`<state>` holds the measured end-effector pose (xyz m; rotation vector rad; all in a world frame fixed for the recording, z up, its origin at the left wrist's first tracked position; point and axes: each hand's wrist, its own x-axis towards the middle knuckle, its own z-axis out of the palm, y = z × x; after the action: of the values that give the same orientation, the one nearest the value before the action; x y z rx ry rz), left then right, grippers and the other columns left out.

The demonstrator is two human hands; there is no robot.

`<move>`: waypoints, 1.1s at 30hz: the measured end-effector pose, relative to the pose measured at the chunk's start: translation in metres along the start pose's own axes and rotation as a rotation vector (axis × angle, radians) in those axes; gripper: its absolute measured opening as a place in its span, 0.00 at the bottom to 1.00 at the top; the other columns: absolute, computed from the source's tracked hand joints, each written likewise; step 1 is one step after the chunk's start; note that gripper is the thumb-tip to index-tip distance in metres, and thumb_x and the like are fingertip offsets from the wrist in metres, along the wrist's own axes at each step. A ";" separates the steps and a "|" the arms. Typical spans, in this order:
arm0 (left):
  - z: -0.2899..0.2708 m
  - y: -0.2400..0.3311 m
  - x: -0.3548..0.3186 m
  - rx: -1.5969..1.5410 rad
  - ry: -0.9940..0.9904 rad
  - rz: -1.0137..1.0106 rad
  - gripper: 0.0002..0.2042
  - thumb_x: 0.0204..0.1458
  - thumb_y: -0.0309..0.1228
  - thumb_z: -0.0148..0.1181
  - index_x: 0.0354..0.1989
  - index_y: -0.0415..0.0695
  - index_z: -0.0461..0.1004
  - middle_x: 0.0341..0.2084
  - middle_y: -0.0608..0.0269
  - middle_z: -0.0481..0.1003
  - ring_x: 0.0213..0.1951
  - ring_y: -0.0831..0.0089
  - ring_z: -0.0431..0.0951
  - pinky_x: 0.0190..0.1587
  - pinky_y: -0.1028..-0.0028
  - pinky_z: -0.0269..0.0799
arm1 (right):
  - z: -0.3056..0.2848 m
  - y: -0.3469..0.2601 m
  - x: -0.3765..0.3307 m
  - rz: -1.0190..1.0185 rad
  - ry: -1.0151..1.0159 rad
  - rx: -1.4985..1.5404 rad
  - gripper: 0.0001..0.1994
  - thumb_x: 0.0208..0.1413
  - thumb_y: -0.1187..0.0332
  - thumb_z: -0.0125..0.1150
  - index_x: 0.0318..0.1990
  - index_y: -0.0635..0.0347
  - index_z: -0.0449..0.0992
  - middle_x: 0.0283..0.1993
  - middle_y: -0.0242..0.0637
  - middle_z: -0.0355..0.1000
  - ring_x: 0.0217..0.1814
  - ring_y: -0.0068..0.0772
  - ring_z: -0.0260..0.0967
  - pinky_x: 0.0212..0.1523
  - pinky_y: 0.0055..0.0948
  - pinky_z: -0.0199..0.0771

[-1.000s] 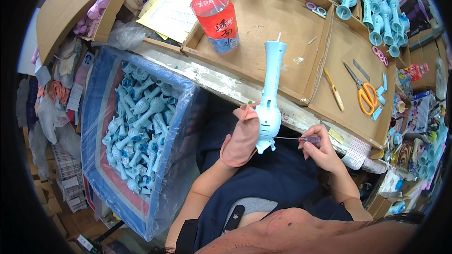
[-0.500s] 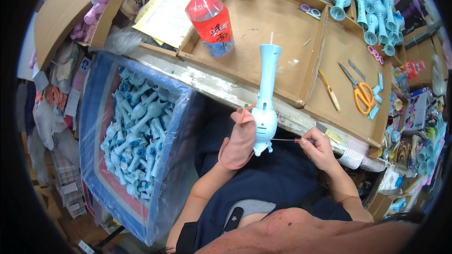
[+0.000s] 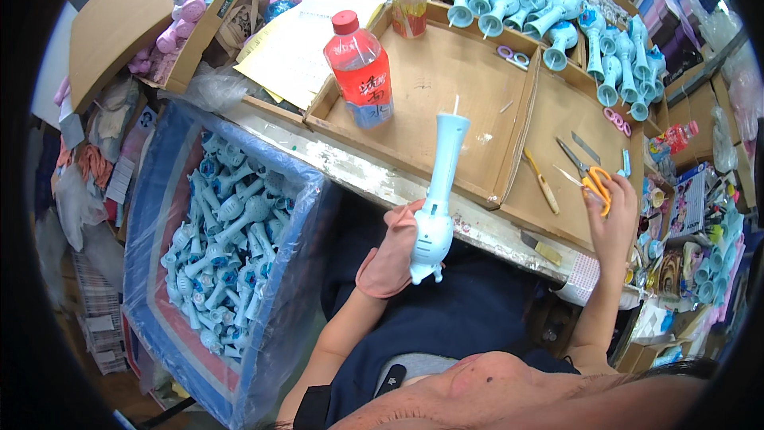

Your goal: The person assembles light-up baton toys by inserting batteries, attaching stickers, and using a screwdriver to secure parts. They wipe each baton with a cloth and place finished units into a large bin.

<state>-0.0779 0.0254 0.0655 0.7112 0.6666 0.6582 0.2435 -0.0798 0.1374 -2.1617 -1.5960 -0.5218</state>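
Note:
A light blue plastic toy wand handle [image 3: 434, 231] stands nearly upright in my left hand [image 3: 390, 251], which wears a pinkish cloth glove and is closed round its bulbous lower part. A thin white stick pokes from its flared top. My right hand [image 3: 617, 207] is over the right tray, fingers curled at the orange handles of the scissors [image 3: 596, 189]. A thin pale shaft, which looks like the screwdriver [image 3: 568, 176], sticks out leftward from these fingers; its handle is hidden. Beside the hand lies a small light blue piece [image 3: 626, 162].
A cardboard tray [image 3: 509, 143] carries a red-capped drink bottle [image 3: 362, 72] and another bottle [image 3: 410, 0]. A yellow-handled tool [image 3: 543, 183] lies in the right tray [image 3: 521, 203]. Several blue handles [image 3: 557, 12] fill the far boxes. On the left, a plastic-lined bin [image 3: 139, 271] holds many more.
My right hand has left the toy's lower end, drawing the screwdriver away, and moved right and forward to the scissors. My left hand still holds the toy. The whole view has shifted slightly.

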 end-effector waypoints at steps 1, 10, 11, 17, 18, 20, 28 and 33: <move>-0.001 0.003 -0.002 -0.091 -0.056 -0.040 0.25 0.62 0.46 0.46 0.61 0.45 0.53 0.45 0.55 0.69 0.37 0.61 0.78 0.31 0.63 0.80 | 0.006 -0.010 -0.001 0.098 -0.022 0.171 0.17 0.48 0.70 0.65 0.47 0.61 0.72 0.56 0.45 0.66 0.59 0.48 0.62 0.60 0.41 0.60; -0.009 0.010 -0.019 -0.080 -0.302 -0.400 0.40 0.54 0.67 0.36 0.61 0.43 0.62 0.46 0.52 0.74 0.34 0.54 0.80 0.26 0.59 0.78 | 0.041 -0.100 0.043 -0.672 -0.031 0.330 0.12 0.43 0.69 0.64 0.39 0.53 0.76 0.47 0.35 0.71 0.54 0.40 0.68 0.55 0.40 0.67; -0.012 0.010 -0.019 0.081 -0.268 -0.252 0.37 0.55 0.64 0.38 0.61 0.44 0.62 0.46 0.53 0.73 0.36 0.56 0.79 0.29 0.59 0.76 | 0.038 -0.103 0.042 -0.647 -0.122 0.354 0.14 0.38 0.67 0.66 0.37 0.55 0.75 0.37 0.37 0.74 0.45 0.39 0.73 0.46 0.37 0.72; -0.028 0.014 -0.007 0.248 -0.092 0.357 0.28 0.60 0.52 0.44 0.61 0.46 0.60 0.57 0.58 0.68 0.58 0.63 0.69 0.61 0.52 0.61 | 0.045 -0.128 -0.030 -0.243 -0.722 0.851 0.20 0.44 0.57 0.71 0.41 0.58 0.76 0.29 0.40 0.75 0.30 0.39 0.76 0.29 0.30 0.73; -0.029 0.015 -0.005 -0.172 -0.137 0.256 0.28 0.59 0.54 0.43 0.60 0.46 0.61 0.55 0.58 0.69 0.57 0.60 0.70 0.59 0.51 0.63 | 0.050 -0.127 -0.044 -0.067 -0.980 0.982 0.21 0.47 0.55 0.70 0.43 0.59 0.76 0.30 0.39 0.76 0.31 0.36 0.76 0.30 0.28 0.73; -0.030 0.015 -0.003 -0.859 -0.237 0.097 0.29 0.59 0.57 0.41 0.57 0.45 0.65 0.50 0.56 0.72 0.54 0.54 0.71 0.55 0.48 0.67 | 0.073 -0.135 -0.068 0.201 -1.388 1.208 0.24 0.50 0.56 0.69 0.50 0.60 0.72 0.34 0.35 0.76 0.36 0.29 0.75 0.37 0.29 0.73; -0.023 -0.006 -0.013 0.846 0.111 0.745 0.19 0.53 0.36 0.55 0.43 0.30 0.64 0.40 0.52 0.76 0.38 0.64 0.68 0.47 0.70 0.61 | 0.154 -0.152 -0.106 -0.302 -0.874 1.064 0.24 0.45 0.60 0.67 0.49 0.60 0.69 0.49 0.51 0.70 0.52 0.56 0.68 0.50 0.43 0.69; -0.030 -0.005 -0.026 1.535 0.210 0.845 0.21 0.47 0.31 0.57 0.45 0.30 0.59 0.43 0.48 0.72 0.38 0.62 0.64 0.45 0.67 0.58 | 0.162 -0.157 -0.101 -0.178 -1.055 0.966 0.27 0.46 0.56 0.66 0.51 0.61 0.67 0.51 0.53 0.68 0.55 0.57 0.66 0.53 0.43 0.67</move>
<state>-0.1142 0.0144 0.0531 2.4564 1.0309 0.9279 0.0744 -0.0345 -0.0374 -1.4969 -1.8764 1.3113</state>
